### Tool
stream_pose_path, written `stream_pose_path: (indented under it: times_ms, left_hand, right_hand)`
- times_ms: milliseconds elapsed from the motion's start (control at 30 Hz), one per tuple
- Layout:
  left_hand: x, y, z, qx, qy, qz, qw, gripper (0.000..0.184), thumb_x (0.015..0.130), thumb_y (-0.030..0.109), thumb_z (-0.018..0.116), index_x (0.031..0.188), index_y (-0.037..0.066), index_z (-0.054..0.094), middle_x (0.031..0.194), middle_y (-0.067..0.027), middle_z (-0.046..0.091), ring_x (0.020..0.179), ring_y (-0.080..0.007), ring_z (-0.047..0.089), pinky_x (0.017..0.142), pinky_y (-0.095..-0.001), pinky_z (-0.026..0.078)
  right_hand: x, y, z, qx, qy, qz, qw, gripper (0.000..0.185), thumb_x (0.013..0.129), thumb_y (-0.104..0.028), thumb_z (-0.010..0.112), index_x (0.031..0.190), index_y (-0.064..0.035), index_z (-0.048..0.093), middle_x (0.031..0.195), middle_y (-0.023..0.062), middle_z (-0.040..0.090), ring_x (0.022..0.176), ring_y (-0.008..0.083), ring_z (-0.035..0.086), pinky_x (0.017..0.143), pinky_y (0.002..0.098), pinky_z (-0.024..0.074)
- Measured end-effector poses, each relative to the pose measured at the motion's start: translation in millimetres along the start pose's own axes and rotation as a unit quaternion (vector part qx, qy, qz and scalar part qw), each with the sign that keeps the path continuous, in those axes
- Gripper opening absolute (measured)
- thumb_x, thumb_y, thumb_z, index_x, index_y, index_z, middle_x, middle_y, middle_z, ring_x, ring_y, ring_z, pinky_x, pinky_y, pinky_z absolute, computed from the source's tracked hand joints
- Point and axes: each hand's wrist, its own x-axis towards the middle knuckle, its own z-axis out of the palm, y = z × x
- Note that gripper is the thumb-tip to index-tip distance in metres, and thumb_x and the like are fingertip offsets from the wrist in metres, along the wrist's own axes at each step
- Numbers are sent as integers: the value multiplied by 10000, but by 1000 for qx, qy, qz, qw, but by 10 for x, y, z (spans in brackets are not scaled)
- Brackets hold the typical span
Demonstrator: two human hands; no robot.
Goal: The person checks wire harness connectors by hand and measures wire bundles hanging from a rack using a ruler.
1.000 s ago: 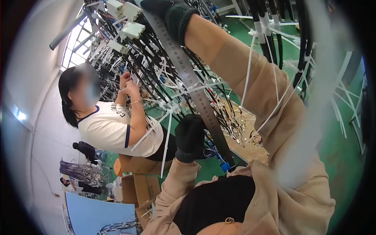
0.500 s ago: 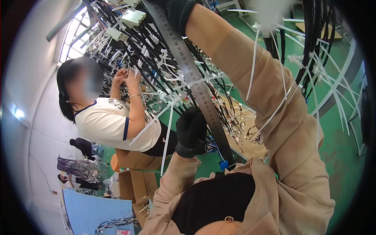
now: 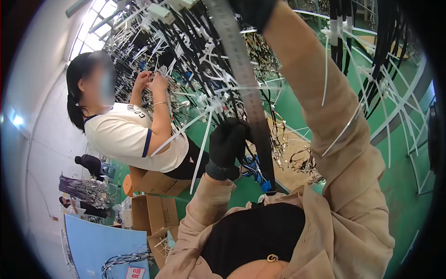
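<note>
My left hand (image 3: pixel 226 145), in a black glove, is closed around a bundle of black cables (image 3: pixel 232 109) hanging from above. Below the fist, blue connectors (image 3: pixel 265 187) dangle on thin wires. Just right of that hand runs a long steel ruler (image 3: pixel 244 69), tilted and blurred in its upper part. My right hand (image 3: pixel 254 13), also gloved in black, reaches up beside the ruler's upper end; the top edge of the view cuts it off, and its fingers are hidden. White cable ties (image 3: pixel 211 104) stick out from the cables above my left hand.
At the left a co-worker (image 3: pixel 125 130) handles wires with both hands. More cables with ties (image 3: pixel 344 37) hang at the right. Cardboard boxes (image 3: pixel 160 216) and a blue board (image 3: pixel 104 244) stand lower left. Other people (image 3: pixel 90 165) are farther back.
My right hand has shifted right at the top of the view, and the ruler now stands steeper. My left hand remains closed in nearly the same place. The view has turned slightly.
</note>
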Motion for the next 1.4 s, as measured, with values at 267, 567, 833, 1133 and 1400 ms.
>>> stream_pose_path:
  times_ms: [267, 567, 833, 1133, 1400]
  left_hand:
    - [53, 144, 61, 82, -39, -7, 996, 151, 834, 132, 440, 862, 7, 519, 659, -151, 597, 318, -72, 374, 302, -188, 279]
    - [116, 149, 196, 68, -139, -44, 987, 174, 812, 110, 508, 918, -22, 549, 730, -88, 608, 538, -116, 550, 485, -212, 426]
    - [270, 466, 327, 121, -96, 22, 988, 165, 838, 146, 483, 904, 35, 585, 648, -29, 573, 521, -64, 491, 484, -200, 390]
    - [544, 432, 350, 155, -150, 73, 974, 295, 863, 198, 430, 1037, -14, 536, 809, -88, 587, 616, -124, 542, 514, -222, 408]
    - [923, 233, 178, 59, -256, 62, 963, 328, 869, 202, 411, 1022, -71, 508, 972, -169, 564, 884, -215, 543, 780, -296, 425]
  right_hand:
    - [-1311, -655, -150, -57, -11, 58, 997, 145, 784, -128, 563, 892, -36, 539, 725, 35, 557, 579, 122, 523, 506, 277, 430]
    - [-1879, 35, 14, -135, 55, 191, 971, 125, 779, -94, 558, 881, -24, 575, 743, 43, 578, 658, 77, 523, 587, 240, 438]
    - [-1884, -103, -179, -368, 15, 54, 928, 130, 786, -143, 543, 776, -13, 532, 665, 110, 534, 609, 212, 544, 574, 304, 426]
    - [-2049, 166, -390, -108, -30, 91, 990, 175, 819, -30, 488, 989, 0, 514, 888, 58, 552, 866, 111, 510, 759, 257, 406]
    - [-2053, 34, -461, 0, -124, 233, 964, 188, 863, -121, 436, 1014, -12, 464, 824, 58, 575, 599, 52, 479, 513, 187, 396]
